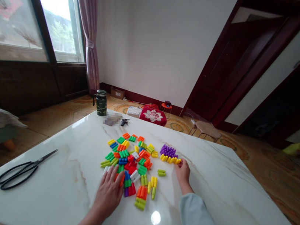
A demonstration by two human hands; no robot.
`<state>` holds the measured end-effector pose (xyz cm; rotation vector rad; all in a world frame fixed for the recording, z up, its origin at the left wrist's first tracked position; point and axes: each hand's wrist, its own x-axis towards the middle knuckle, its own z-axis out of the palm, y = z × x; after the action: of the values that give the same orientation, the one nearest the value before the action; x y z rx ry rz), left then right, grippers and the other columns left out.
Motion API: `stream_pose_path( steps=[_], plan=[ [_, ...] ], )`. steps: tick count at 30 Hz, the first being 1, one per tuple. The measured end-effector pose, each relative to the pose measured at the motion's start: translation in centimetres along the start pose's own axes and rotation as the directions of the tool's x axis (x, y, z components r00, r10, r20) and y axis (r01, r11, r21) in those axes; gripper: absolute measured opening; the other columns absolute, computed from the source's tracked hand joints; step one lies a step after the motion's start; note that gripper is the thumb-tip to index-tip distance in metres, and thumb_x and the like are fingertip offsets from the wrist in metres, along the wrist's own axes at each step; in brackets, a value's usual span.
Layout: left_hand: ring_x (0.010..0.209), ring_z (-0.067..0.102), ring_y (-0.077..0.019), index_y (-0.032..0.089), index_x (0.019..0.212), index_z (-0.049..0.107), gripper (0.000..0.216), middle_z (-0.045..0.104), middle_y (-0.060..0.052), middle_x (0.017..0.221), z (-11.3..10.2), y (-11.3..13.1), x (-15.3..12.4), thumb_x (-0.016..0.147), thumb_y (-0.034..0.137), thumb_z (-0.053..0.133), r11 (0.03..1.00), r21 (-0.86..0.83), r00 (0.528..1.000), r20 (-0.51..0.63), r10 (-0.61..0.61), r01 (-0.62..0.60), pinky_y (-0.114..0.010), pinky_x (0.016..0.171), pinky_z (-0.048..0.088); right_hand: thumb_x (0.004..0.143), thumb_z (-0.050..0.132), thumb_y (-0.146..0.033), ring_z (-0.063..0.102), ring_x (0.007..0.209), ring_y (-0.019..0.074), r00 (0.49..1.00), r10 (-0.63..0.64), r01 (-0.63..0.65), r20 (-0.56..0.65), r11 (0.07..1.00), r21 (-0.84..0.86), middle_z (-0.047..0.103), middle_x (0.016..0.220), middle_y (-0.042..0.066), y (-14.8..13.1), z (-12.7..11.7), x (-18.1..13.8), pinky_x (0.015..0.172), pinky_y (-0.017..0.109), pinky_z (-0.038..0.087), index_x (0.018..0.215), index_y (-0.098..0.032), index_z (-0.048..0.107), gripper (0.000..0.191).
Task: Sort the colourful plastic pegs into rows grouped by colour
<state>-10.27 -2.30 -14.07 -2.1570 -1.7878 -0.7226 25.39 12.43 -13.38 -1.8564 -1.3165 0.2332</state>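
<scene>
My left hand [109,189] rests palm down, fingers stretched out, on the near left edge of a loose pile of bullet-shaped plastic blocks [131,167] in red, green, blue, orange, white and yellow. Some blocks under it are hidden. To the right of the pile, a cluster of purple blocks [168,151] stands in close rows, with a row of yellow blocks [169,159] along its near side. My right hand [183,171] pinches the yellow block at the right end of that row. Its fingertips partly cover that block.
Black-handled scissors [25,170] lie on the left of the marble-patterned table [207,199]. A green camouflage flask [101,103] stands at the far left corner, near small dark clippers [125,122] and a blurred-out item [112,119]. A stool [206,129] is beyond the table.
</scene>
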Motion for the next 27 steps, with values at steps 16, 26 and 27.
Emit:
stream_pose_path(
  steps=[16,26,27],
  plan=[
    [0.139,0.036,-0.0330,0.020,0.130,0.057,0.041,0.045,-0.015,0.146,-1.0,0.5,0.4,0.091,0.029,0.048,1.000,-0.004,0.999,0.041,-0.020,0.020,-0.052,0.111,0.033,0.062,0.048,-0.023,0.066,0.093,0.0232,0.999,0.024,-0.015,-0.042,0.977,0.213,0.067,0.109,0.015,-0.2,-0.1,-2.1,0.084,0.036,0.052,0.121,-0.010,0.053,0.060],
    [0.139,0.035,-0.0323,0.020,0.129,0.057,0.041,0.047,-0.015,0.144,-1.2,0.6,0.4,0.090,0.028,0.048,1.000,-0.009,0.998,0.050,-0.024,0.025,-0.051,0.111,0.033,0.078,0.045,-0.017,0.061,0.077,0.0168,0.875,-0.412,0.362,0.253,0.905,0.222,0.066,0.097,0.007,-5.0,-2.8,-10.3,0.078,0.031,0.052,0.097,-0.019,0.068,0.029],
    [0.139,0.035,-0.0322,0.020,0.129,0.057,0.041,0.047,-0.015,0.144,-1.2,0.6,0.4,0.090,0.028,0.048,1.000,-0.014,0.999,0.047,-0.023,0.024,-0.051,0.111,0.033,0.078,0.043,-0.011,0.062,0.084,0.0170,0.818,-0.472,0.422,0.330,0.881,0.213,0.066,0.101,0.007,-5.9,-3.1,-10.9,0.082,0.031,0.051,0.101,-0.020,0.069,0.036]
  ],
)
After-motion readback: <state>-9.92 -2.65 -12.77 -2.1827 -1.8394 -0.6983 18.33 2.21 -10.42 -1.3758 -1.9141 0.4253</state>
